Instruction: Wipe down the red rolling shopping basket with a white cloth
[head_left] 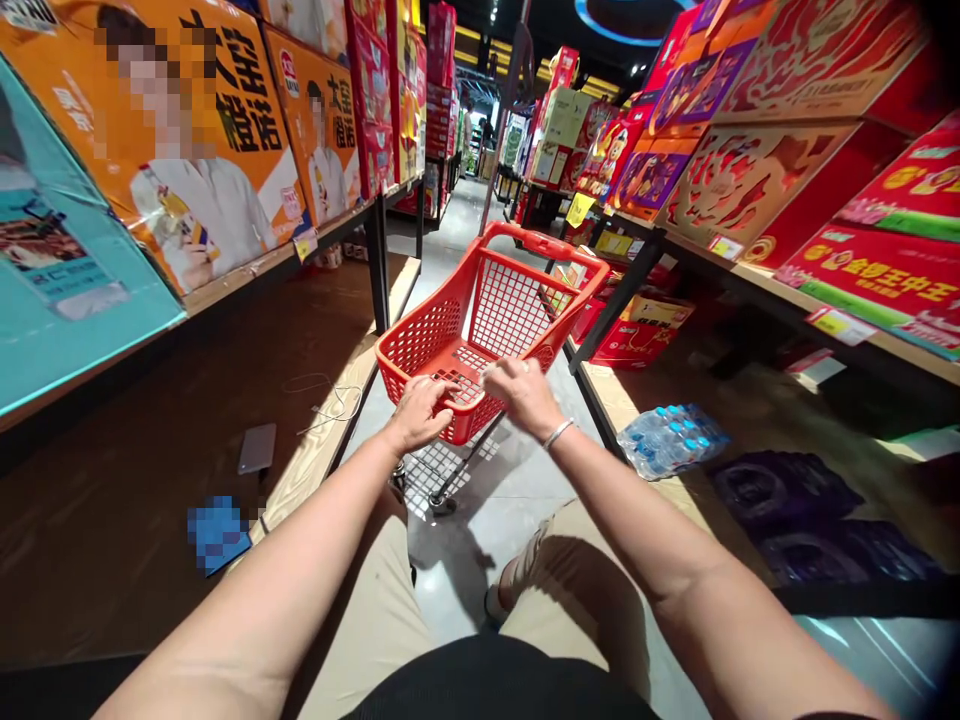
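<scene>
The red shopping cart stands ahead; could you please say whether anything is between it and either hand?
Nothing visible is: the left hand and right hand are both at the near end of the red shopping cart, though whether they grip it is unclear.

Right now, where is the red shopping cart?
In the head view, the shopping cart stands near the centre, in the aisle between the left shelf and right shelf, with the left hand and right hand by its near rim.

Strong light noted on floor [525, 490]; patterned shadow thrown beneath red cart [420, 345]. Lower left shelf [150, 420] sunk in deep shade. Blue ring lamp [626, 40] seen overhead. Edges stretched by wide lens; patches pixelated.
</scene>
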